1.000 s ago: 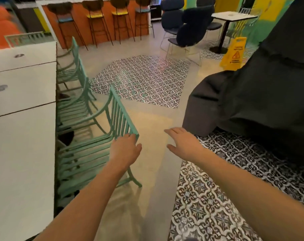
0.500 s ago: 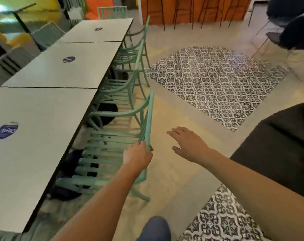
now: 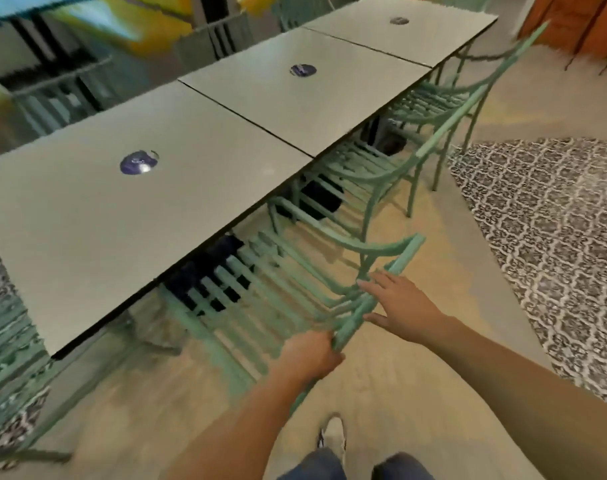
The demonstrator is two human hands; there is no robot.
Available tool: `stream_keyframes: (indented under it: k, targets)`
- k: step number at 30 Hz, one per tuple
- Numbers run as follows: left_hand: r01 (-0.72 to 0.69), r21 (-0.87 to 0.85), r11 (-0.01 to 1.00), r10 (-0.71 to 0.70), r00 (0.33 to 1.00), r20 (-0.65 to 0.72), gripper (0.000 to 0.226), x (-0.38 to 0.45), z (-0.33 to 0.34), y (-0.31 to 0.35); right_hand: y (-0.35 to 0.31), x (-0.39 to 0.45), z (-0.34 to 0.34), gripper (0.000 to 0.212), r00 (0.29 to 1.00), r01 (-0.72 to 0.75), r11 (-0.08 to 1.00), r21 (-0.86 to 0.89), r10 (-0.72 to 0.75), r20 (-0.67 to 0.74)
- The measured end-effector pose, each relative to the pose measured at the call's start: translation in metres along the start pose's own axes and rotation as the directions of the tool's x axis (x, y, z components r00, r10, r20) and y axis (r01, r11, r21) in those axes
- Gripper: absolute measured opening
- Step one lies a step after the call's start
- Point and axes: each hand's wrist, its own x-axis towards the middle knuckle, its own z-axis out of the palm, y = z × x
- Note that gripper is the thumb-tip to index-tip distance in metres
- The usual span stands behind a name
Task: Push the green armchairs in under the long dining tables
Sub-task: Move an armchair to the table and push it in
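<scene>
Armchair [image 3: 295, 292] nearest the person now sits partly under the worktop [image 3: 149, 216] at its near edge. Left hand [image 3: 307, 355] grips the back rail; right hand [image 3: 399, 306], away from the chair half a second ago, now rests open-fingered on it. A two-handed push looks ready.

Bare forearms, blue jeans [image 3: 316, 465], one pale sneaker [image 3: 333, 436] with dark trim.
</scene>
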Motion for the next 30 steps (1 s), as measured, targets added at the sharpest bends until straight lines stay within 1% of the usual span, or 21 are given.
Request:
stream_keyframes:
  k: [2, 5, 6, 8, 9, 10, 12, 16, 18, 20, 23, 25, 27, 30]
  targets:
    - [0.048, -0.007, 0.999, -0.047, 0.998, 0.052, 0.041, 0.001, -0.001, 0.004, 0.022, 0.019, 0.002, 0.071, 0.995, 0.039, 0.998, -0.052, -0.034, 0.094]
    - [0.123, -0.007, 0.992, -0.122, 0.989, 0.086, 0.044, 0.008, -0.005, 0.011, 0.049, 0.046, 0.004, 0.071, 0.968, 0.118, 0.990, -0.077, -0.098, 0.229]
    - [0.152, -0.025, 0.988, -0.149, 0.985, 0.092, 0.045, 0.009, -0.005, 0.014, 0.058, 0.054, 0.003, 0.078, 0.957, 0.167, 0.982, -0.092, -0.139, 0.253]
    - [0.201, -0.048, 0.978, -0.196, 0.976, 0.093, 0.043, 0.008, -0.005, 0.018, 0.069, 0.064, 0.004, 0.109, 0.935, 0.278, 0.952, -0.126, -0.238, 0.263]
    - [0.233, -0.060, 0.971, -0.227, 0.970, 0.092, 0.041, 0.006, -0.002, 0.020, 0.073, 0.067, 0.005, 0.119, 0.921, 0.325, 0.935, -0.140, -0.280, 0.270]
    - [0.270, -0.072, 0.960, -0.264, 0.961, 0.087, 0.039, 0.004, 0.000, 0.023, 0.077, 0.069, 0.005, 0.123, 0.914, 0.354, 0.922, -0.155, -0.306, 0.268]
    - [0.326, -0.094, 0.941, -0.319, 0.944, 0.081, 0.036, 0.001, 0.004, 0.024, 0.083, 0.068, 0.009, 0.120, 0.924, 0.345, 0.920, -0.188, -0.298, 0.239]
    - [0.393, -0.153, 0.907, -0.385, 0.919, 0.080, 0.039, 0.006, 0.008, 0.027, 0.105, 0.067, 0.012, 0.095, 0.955, 0.245, 0.946, -0.210, -0.199, 0.220]
    - [0.407, -0.172, 0.897, -0.400, 0.913, 0.074, 0.041, 0.007, 0.009, 0.028, 0.109, 0.070, 0.011, 0.090, 0.955, 0.235, 0.948, -0.216, -0.183, 0.234]
    - [0.415, -0.188, 0.890, -0.410, 0.909, 0.066, 0.041, 0.006, 0.010, 0.027, 0.108, 0.072, 0.011, 0.093, 0.955, 0.244, 0.941, -0.234, -0.191, 0.228]
    - [0.431, -0.179, 0.884, -0.433, 0.901, 0.035, 0.043, 0.006, 0.009, 0.021, 0.103, 0.078, 0.009, 0.106, 0.963, 0.248, 0.940, -0.234, -0.213, 0.165]
    - [0.455, -0.185, 0.871, -0.459, 0.888, 0.018, 0.042, 0.007, 0.004, 0.014, 0.094, 0.084, 0.005, 0.109, 0.968, 0.228, 0.946, -0.232, -0.195, 0.157]
    - [0.475, -0.189, 0.859, -0.483, 0.876, 0.008, 0.038, 0.009, -0.004, 0.004, 0.085, 0.092, 0.004, 0.105, 0.974, 0.193, 0.963, -0.190, -0.164, 0.157]
    - [0.483, -0.200, 0.853, -0.494, 0.870, -0.006, 0.033, 0.010, -0.015, -0.013, 0.071, 0.109, 0.002, 0.092, 0.975, 0.174, 0.975, -0.138, -0.150, 0.166]
